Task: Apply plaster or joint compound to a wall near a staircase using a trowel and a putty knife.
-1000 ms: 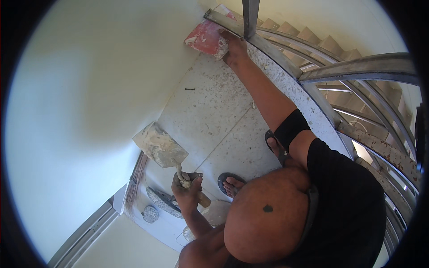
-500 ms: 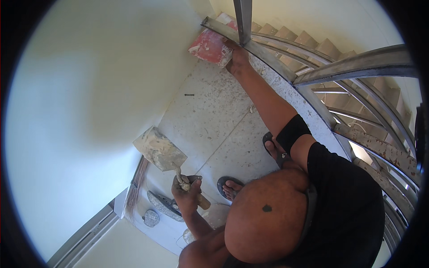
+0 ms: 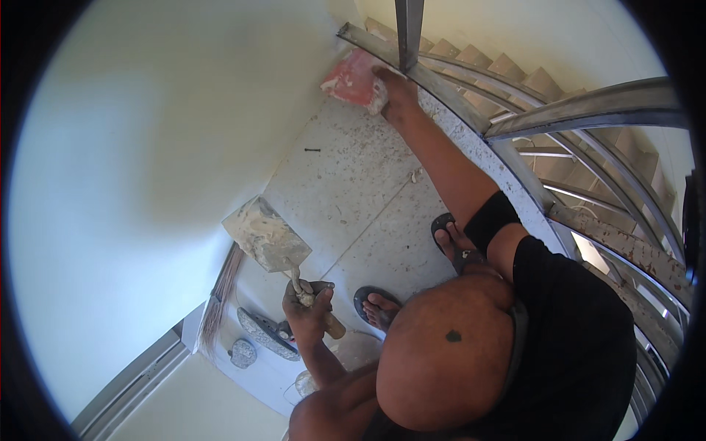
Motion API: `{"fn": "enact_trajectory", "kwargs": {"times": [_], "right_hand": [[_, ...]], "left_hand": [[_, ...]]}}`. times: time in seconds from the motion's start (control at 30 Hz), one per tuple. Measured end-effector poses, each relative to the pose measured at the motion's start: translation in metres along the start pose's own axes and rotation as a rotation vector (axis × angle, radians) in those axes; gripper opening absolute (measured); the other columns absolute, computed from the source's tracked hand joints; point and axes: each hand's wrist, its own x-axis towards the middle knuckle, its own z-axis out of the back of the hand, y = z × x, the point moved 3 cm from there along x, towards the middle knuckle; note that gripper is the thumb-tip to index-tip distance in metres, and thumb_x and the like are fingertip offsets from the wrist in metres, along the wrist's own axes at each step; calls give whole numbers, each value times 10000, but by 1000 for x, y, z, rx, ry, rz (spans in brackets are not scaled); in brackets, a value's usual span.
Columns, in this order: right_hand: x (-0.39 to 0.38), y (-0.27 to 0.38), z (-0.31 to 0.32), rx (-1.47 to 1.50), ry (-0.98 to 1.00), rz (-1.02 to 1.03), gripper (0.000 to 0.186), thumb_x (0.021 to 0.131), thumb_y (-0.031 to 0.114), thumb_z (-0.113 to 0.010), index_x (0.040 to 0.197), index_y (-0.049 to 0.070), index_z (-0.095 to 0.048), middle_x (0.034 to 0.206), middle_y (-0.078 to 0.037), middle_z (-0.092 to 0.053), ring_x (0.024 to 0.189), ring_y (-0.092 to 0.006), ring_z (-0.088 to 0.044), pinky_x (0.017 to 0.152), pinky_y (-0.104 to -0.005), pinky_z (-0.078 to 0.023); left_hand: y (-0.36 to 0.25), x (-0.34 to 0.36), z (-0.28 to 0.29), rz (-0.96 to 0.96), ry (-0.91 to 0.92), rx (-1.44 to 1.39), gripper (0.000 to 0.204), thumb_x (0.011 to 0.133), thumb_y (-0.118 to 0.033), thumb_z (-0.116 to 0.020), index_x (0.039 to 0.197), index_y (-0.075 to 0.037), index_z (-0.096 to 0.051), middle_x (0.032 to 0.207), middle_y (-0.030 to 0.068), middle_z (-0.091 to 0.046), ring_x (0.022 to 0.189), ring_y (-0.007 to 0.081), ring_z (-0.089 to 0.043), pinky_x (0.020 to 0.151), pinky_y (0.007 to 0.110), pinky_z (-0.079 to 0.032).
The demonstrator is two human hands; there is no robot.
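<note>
My left hand (image 3: 309, 305) is wrapped round the wooden handle of a trowel (image 3: 266, 235). The wide metal blade carries a smear of pale plaster, and its far-left corner is close to the wall. With my right arm stretched far forward, my right hand (image 3: 399, 94) grips a flat red plastic spreader (image 3: 354, 79) streaked with plaster. It is low by the wall's foot, beside the metal rail; whether it touches the wall or floor I cannot tell. Part of my right hand's fingers is hidden behind the spreader.
A metal railing (image 3: 588, 117) curves along the right, with stairs (image 3: 507, 70) beyond. On the speckled floor (image 3: 346, 191) lies a dark screw or nail (image 3: 312, 150). A bristle broom (image 3: 222, 294), slippers (image 3: 266, 334) and a round grey piece (image 3: 243, 353) are at the lower left.
My right hand has drawn the red spreader slightly back from under the rail, and its plate appears more tilted. My left hand and the trowel have barely moved.
</note>
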Motion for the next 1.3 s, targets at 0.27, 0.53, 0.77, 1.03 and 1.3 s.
{"fn": "enact_trajectory", "kwargs": {"times": [0.27, 0.53, 0.77, 1.03, 1.3], "right_hand": [[-8, -4, 31, 117, 97, -177, 248, 865, 73, -642, 1098, 13, -585, 1055, -112, -643, 984, -274, -638, 906, -445, -528], [5, -19, 9, 161, 210, -265, 204, 877, 71, -626, 1072, 20, -591, 1036, -105, -645, 959, -262, -645, 931, -436, -516], [23, -29, -11, 91, 169, -124, 262, 857, 33, -636, 1111, 29, -569, 1032, -109, -641, 955, -267, -644, 886, -433, -547], [-16, -4, -13, -179, -343, -211, 405, 794, -32, -658, 1177, 5, -531, 1101, -147, -609, 981, -306, -633, 814, -431, -559], [-124, 15, 34, -328, -192, -339, 360, 787, 4, -693, 1124, -17, -569, 1056, -153, -641, 898, -270, -661, 765, -380, -562]], "left_hand": [[-3, -3, -7, -37, 72, 1, 302, 755, 10, -727, 903, -41, -469, 823, 140, -680, 564, 116, -571, 502, 239, -470], [-2, -2, -9, -2, 52, 25, 312, 753, 3, -735, 896, -40, -460, 825, 140, -680, 576, 116, -577, 506, 239, -472], [-5, -3, -3, 20, 35, 75, 316, 750, -5, -740, 900, -41, -465, 823, 133, -680, 575, 117, -576, 507, 242, -472], [2, 1, -10, 0, 66, 39, 312, 750, -4, -738, 900, -43, -466, 825, 134, -679, 582, 117, -579, 514, 240, -474], [-7, -6, -8, -79, 62, 42, 308, 746, 27, -720, 891, -50, -460, 824, 144, -678, 579, 118, -577, 512, 241, -476]]}}
